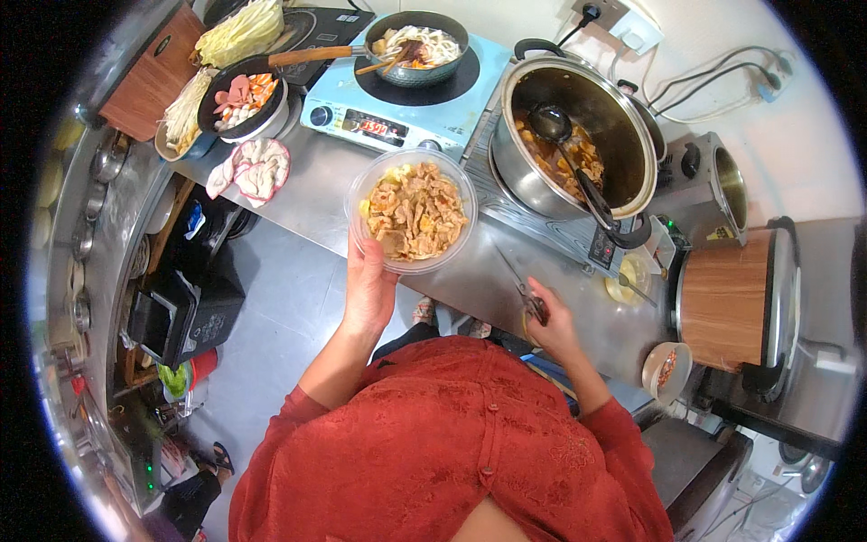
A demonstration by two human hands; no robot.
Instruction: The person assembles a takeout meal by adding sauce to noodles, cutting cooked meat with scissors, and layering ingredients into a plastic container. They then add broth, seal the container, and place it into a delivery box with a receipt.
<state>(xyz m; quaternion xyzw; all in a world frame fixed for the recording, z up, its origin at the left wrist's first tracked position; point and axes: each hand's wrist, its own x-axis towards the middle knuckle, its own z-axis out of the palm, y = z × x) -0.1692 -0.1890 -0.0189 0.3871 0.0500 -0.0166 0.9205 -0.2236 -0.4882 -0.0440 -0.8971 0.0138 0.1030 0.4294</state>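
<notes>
My left hand [368, 287] holds a clear round plastic container [413, 210] from below, lifted over the steel counter's front edge. The container is filled with sliced meat and vegetables in a brownish sauce. My right hand [551, 323] rests on the steel counter [470, 280] and grips the handles of metal scissors [522, 287], whose blades point away from me toward the big pot. My red sleeves fill the lower middle of the picture.
A large steel pot [578, 135] with stew and a black ladle [569, 163] stands behind the scissors. A pan of noodles [417, 45] sits on a light-blue induction cooker [397, 108]. Bowls of cut vegetables lie at the left, a wood-patterned rice cooker [736, 303] and small dishes at the right.
</notes>
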